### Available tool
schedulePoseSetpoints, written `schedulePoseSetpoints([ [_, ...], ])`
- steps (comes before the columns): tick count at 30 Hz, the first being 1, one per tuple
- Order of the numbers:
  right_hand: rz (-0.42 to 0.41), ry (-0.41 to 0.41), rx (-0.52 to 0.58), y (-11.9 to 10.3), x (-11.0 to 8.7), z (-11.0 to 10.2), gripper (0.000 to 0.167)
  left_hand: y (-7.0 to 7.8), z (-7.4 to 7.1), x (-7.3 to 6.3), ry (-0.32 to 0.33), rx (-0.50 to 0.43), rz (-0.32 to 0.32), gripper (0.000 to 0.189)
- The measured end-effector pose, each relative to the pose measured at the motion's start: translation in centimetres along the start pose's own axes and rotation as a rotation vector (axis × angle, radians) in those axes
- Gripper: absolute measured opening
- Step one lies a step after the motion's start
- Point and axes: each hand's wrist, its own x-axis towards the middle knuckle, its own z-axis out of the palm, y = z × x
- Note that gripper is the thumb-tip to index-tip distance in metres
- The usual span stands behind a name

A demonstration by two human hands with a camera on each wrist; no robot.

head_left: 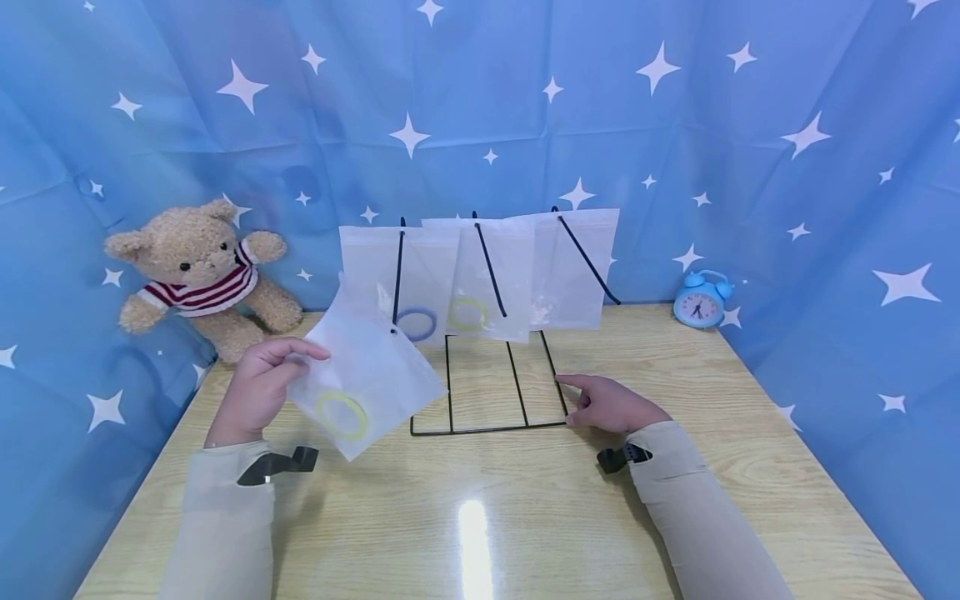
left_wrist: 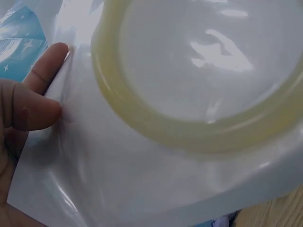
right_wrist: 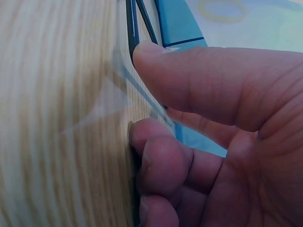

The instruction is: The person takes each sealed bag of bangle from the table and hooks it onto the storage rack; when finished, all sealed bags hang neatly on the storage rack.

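Observation:
In the head view my left hand (head_left: 258, 385) pinches the left edge of a frosted plastic bag (head_left: 375, 354), thumb in front. A pale yellow ring (left_wrist: 189, 137) shows through that bag, which tilts close before the left prong tip of a black wire display rack (head_left: 487, 430). My right hand (head_left: 611, 404) grips the rack's front right base corner, index finger stretched along the side wire. Three similar bags hang on the rack's prongs: the left bag (head_left: 363, 254) contains a bluish ring (head_left: 431, 321), the middle bag (head_left: 517, 267) a yellow ring, the right bag (head_left: 585, 292) small clear bits.
A teddy bear (head_left: 198, 267) in a striped top leans at the back left of the wooden table (head_left: 390, 533). At the back right stands a small blue alarm clock (head_left: 701, 300). A blue star-patterned curtain (head_left: 480, 100) closes off the back and sides.

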Motion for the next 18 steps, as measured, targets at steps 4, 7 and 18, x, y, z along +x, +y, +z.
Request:
schedulePoseSetpoints([
  [4,-0.002,-0.001,0.004,-0.01,-0.03,-0.03,0.078,0.07,0.03,-0.04,0.01,0.003,-0.006,0.032],
  [7,0.0,0.001,0.003,-0.04,-0.03,-0.05,0.078,0.1,0.09,-0.01,0.014,0.0,-0.004,0.033],
  [18,0.005,0.005,0.001,0.04,-0.01,0.02,0.078,-0.14,0.76,0.23,0.035,0.047,-0.009,0.036],
])
